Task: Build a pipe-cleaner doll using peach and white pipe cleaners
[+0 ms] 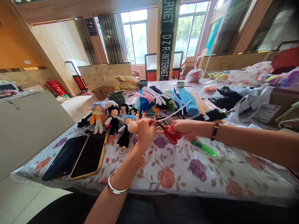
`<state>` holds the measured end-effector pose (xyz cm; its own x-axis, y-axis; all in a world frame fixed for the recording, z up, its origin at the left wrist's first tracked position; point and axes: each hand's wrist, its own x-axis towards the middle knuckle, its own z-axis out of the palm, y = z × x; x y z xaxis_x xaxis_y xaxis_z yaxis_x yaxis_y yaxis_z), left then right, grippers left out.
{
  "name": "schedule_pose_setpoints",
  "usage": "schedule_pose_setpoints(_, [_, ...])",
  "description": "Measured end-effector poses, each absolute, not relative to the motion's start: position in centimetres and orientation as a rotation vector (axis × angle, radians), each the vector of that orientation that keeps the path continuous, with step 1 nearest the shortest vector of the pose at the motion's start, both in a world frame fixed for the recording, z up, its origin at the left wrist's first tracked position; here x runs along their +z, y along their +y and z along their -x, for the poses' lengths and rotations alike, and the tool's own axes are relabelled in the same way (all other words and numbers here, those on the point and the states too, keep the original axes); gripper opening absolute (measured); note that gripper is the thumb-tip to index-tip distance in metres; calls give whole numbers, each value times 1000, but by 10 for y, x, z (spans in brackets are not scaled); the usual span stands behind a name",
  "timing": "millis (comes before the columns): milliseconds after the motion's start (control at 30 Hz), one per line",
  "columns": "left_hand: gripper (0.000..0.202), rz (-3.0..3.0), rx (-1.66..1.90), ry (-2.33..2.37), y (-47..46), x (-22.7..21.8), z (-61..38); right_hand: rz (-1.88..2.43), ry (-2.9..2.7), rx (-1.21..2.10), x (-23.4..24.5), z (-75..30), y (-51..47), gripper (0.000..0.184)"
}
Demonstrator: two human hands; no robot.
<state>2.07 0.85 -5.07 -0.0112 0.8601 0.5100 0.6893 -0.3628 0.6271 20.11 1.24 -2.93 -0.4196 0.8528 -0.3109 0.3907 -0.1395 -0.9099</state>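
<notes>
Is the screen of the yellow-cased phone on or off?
Off, it seems: the yellow-cased phone shows a dark face with nothing lit.

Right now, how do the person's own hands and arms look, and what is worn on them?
The left hand is ungloved, with a rounded, silver-coloured bangle above the wrist. The right hand is also ungloved, with a dark beaded bracelet near the wrist. No sleeve shows on either forearm.

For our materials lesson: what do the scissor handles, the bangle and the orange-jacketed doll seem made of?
Scissor handles: probably plastic, being smooth, glossy red.
Bangle: likely polished metal, given its silvery shine.
Orange-jacketed doll: matte, perhaps yarn or chenille, judging by its ridged limbs.
</notes>
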Motion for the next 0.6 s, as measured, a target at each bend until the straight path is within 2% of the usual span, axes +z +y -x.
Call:
schedule_pose_setpoints(267, [15,-2050,1317,1635,9,-51,-20,1577,-1775,1574,-30,-197,13,35])
schedule_pose_setpoints(467, [15,-2043,1352,1624,10,-54,-19,1541,-1809,1577,-21,-185,4,25])
schedule_pose_setpoints(600, [17,-2052,1352,1608,10,-53,-19,1551,-1831,1548,-13,-185,0,25])
